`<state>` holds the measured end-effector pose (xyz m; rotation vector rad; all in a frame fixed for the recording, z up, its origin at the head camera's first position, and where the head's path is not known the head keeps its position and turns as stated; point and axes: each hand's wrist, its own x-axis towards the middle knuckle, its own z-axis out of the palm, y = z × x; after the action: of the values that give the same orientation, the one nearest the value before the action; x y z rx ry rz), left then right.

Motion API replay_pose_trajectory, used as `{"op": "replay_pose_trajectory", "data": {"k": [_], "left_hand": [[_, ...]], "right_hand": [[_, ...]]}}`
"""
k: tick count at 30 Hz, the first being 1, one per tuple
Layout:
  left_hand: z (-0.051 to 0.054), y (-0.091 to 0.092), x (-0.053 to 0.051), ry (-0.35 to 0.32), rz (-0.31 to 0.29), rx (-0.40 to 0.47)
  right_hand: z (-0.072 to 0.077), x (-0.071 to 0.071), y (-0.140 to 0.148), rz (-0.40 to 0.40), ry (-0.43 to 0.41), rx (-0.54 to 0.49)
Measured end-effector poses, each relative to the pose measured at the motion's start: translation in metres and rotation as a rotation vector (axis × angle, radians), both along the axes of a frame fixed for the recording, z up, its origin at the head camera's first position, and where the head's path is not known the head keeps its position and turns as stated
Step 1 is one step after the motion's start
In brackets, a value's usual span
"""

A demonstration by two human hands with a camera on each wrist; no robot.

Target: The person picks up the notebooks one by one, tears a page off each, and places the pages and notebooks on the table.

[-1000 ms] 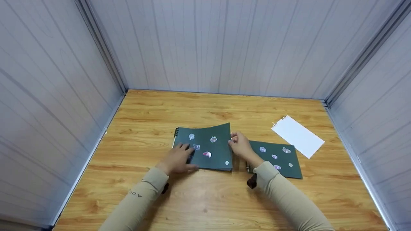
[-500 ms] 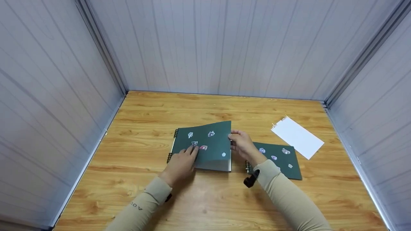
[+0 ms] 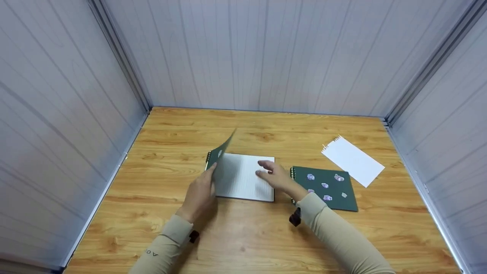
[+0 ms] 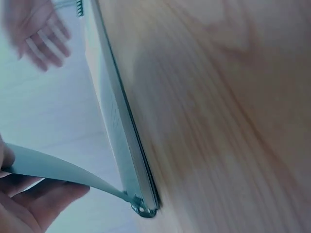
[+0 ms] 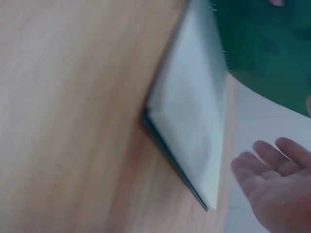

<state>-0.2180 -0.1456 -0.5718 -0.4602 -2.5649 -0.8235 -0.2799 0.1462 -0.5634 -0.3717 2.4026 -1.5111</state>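
A spiral notebook lies with its dark green cover (image 3: 216, 154) lifted and bent up at the left, baring a pale page (image 3: 243, 177). My left hand (image 3: 198, 194) holds the raised cover; in the left wrist view the cover (image 4: 68, 170) passes between the thumb and the fingers of that hand (image 4: 34, 199). Over the right part of the page hovers my right hand (image 3: 279, 178), fingers parted and holding nothing. The right wrist view has this hand (image 5: 279, 179) palm up beside the page block (image 5: 189, 97), apart from the green cover (image 5: 267, 48).
A second green spiral notebook (image 3: 335, 190) with pale purple stickers lies closed on the wooden table (image 3: 243, 236), right of the first. Behind it is a white sheet (image 3: 354, 161) with a torn edge. Panelled walls (image 3: 243, 57) stand at the back and both sides.
The cover has swung up and left, uncovering the page. My left hand has moved from lying on the cover to gripping it. My right hand has let go of the cover's edge.
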Motion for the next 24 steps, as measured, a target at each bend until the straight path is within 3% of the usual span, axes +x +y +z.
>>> {"op": "replay_pose_trajectory", "data": {"k": [4, 7, 11, 17, 24], "left_hand": [[0.001, -0.013, 0.001, -0.003, 0.01, 0.149], [0.005, -0.023, 0.003, -0.098, 0.03, 0.258], [0.011, -0.039, 0.003, -0.207, 0.102, 0.381], [0.016, -0.065, -0.001, -0.129, 0.179, 0.525], [0.022, -0.095, -0.009, -0.046, 0.342, 0.715]], "right_hand": [[-0.009, 0.005, -0.001, 0.16, 0.037, 0.228], [-0.013, 0.006, -0.003, 0.265, 0.078, 0.371], [-0.015, 0.008, -0.004, 0.33, 0.14, 0.481], [-0.017, 0.007, -0.008, 0.339, 0.16, 0.539], [-0.019, 0.009, -0.009, 0.319, 0.173, 0.586]]}}
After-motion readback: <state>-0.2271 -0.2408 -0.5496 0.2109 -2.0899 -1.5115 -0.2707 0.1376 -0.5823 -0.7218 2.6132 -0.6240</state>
